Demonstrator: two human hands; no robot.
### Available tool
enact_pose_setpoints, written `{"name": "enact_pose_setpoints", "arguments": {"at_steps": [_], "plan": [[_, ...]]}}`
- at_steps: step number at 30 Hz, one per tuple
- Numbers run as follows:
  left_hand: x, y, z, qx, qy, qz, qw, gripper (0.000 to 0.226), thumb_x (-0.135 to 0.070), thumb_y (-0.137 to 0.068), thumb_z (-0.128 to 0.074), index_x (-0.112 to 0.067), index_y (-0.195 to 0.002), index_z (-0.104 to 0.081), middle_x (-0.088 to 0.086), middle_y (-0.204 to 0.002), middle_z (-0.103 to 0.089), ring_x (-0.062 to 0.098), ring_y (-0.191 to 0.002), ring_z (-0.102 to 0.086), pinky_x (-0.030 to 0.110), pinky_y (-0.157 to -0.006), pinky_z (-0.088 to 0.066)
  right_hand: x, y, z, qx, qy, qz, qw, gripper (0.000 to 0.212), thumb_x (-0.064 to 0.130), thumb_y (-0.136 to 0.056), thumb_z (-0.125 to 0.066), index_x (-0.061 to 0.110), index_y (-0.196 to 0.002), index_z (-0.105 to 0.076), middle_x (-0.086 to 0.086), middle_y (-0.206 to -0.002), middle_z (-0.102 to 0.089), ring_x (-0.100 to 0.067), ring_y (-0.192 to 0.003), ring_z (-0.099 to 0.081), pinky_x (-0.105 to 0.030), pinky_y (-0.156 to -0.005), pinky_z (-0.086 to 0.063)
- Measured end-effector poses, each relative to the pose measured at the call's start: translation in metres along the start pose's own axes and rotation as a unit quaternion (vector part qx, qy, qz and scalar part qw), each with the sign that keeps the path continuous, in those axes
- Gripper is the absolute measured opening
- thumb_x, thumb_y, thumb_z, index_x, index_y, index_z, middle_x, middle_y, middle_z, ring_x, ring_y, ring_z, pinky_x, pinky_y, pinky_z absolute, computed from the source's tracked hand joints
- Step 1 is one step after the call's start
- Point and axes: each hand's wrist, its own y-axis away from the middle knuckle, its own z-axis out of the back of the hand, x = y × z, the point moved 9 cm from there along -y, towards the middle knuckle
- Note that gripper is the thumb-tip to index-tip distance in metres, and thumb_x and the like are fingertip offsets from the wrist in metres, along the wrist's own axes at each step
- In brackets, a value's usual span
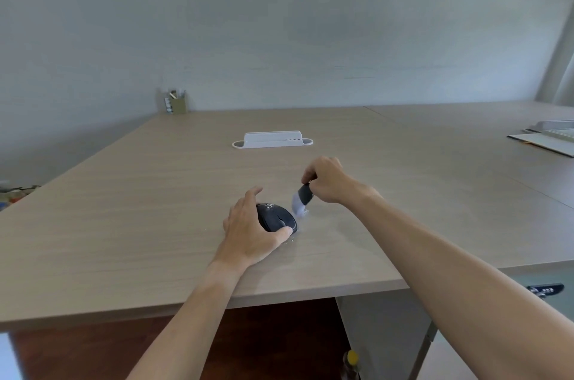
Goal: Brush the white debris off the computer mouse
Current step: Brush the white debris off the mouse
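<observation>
A black computer mouse (277, 217) lies on the wooden desk (155, 209), with white specks on its far end. My left hand (253, 229) grips it from the left side, thumb against its near edge. My right hand (326, 181) pinches a small brush (300, 199) with a dark grey ferrule and pale bristles. The bristles point down and touch the desk just right of the mouse. A few white bits (306, 211) lie on the desk by the bristle tips and near the thumb.
A white plastic holder (272, 140) sits farther back at the centre. A pen cup (177, 101) stands at the back left by the wall. Papers and a tray (549, 137) rest at the far right. The desk's front edge runs just below my forearms.
</observation>
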Motion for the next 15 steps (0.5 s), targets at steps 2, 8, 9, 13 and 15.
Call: {"name": "enact_pose_setpoints", "arguments": {"at_steps": [2,8,9,13,15], "plan": [[0.000,0.000,-0.002,0.004,-0.009,-0.003,1.000,0.095,-0.053,-0.055,-0.070,-0.032,-0.141,-0.033,-0.010,-0.123,-0.048,0.018,-0.126,-0.042,0.037,-0.106,-0.029,0.003,0.001,0.005,-0.020,-0.031,0.002,0.999,0.042,-0.006,-0.074,-0.042,0.006,-0.095,-0.075,-0.011,-0.107,-0.072,-0.024,-0.102,-0.060,-0.027,-0.081,-0.047],[0.000,-0.001,-0.003,-0.006,-0.023,0.005,1.000,0.102,-0.059,-0.055,-0.078,-0.029,-0.141,-0.032,-0.010,-0.120,-0.047,0.018,-0.126,-0.039,0.031,-0.099,-0.027,0.018,0.011,-0.015,0.059,-0.105,0.002,0.993,0.039,-0.007,-0.076,-0.046,0.006,-0.097,-0.076,-0.004,-0.086,-0.070,-0.017,-0.084,-0.059,-0.019,-0.065,-0.044],[0.001,-0.001,-0.002,-0.006,-0.016,0.007,1.000,0.102,-0.056,-0.056,-0.079,-0.028,-0.142,-0.032,-0.010,-0.119,-0.048,0.018,-0.126,-0.039,0.032,-0.101,-0.027,0.017,0.009,-0.013,0.053,-0.073,0.006,0.996,0.041,-0.008,-0.076,-0.044,0.005,-0.098,-0.076,-0.009,-0.095,-0.073,-0.020,-0.093,-0.061,-0.022,-0.071,-0.047],[0.001,-0.001,-0.003,0.001,0.001,0.002,1.000,0.098,-0.049,-0.055,-0.076,-0.031,-0.141,-0.032,-0.009,-0.123,-0.052,0.019,-0.125,-0.043,0.035,-0.105,-0.028,0.006,0.003,0.003,-0.002,-0.028,-0.002,1.000,0.044,-0.009,-0.076,-0.039,0.002,-0.098,-0.076,-0.014,-0.108,-0.072,-0.026,-0.109,-0.060,-0.027,-0.083,-0.047],[0.001,-0.002,-0.003,0.004,-0.006,-0.004,1.000,0.097,-0.050,-0.055,-0.073,-0.032,-0.141,-0.032,-0.008,-0.125,-0.052,0.020,-0.126,-0.044,0.037,-0.107,-0.029,0.005,0.004,0.005,-0.013,-0.065,-0.007,0.998,0.043,-0.008,-0.076,-0.040,0.004,-0.098,-0.076,-0.011,-0.106,-0.073,-0.021,-0.103,-0.058,-0.025,-0.080,-0.044]]}}
